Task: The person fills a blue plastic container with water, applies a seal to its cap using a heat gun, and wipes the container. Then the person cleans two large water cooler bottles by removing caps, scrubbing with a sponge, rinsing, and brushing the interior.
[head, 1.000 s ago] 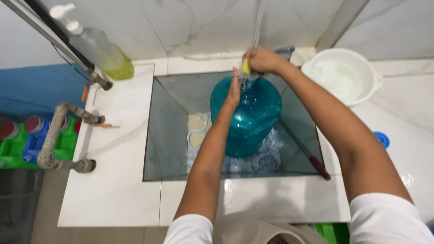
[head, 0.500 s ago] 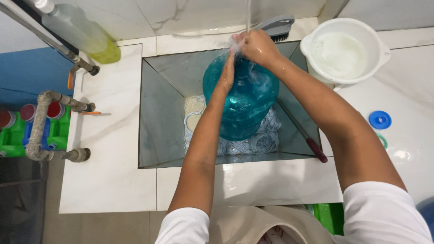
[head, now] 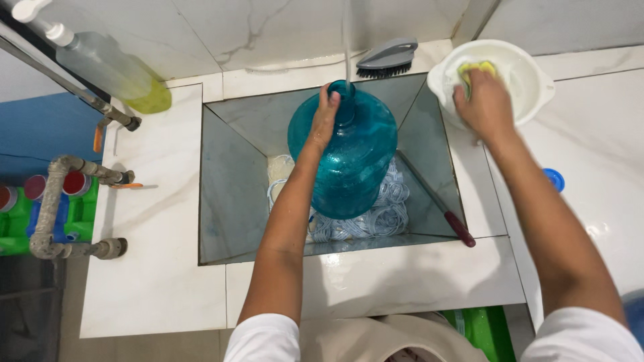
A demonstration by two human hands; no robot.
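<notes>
A large teal water jug [head: 355, 161] stands upright in a deep grey sink [head: 231, 181], under a thin stream of water. My left hand [head: 324, 117] grips the jug by its neck and shoulder. My right hand [head: 481, 100] is over the white basin [head: 530, 74] at the right, closed on a yellow-green sponge [head: 475, 69]. A white mop head [head: 382, 214] lies under the jug.
A grey scrub brush [head: 388, 59] rests on the ledge behind the sink. A clear bottle of yellow liquid [head: 111, 70] leans at the back left. Grey pipes [head: 60, 208] run at the left. A blue cap [head: 554, 179] lies on the right counter. A red-handled tool [head: 459, 230] leans in the sink.
My right hand left the jug's mouth and moved right to the white basin with the sponge. My left hand stays on the jug's neck.
</notes>
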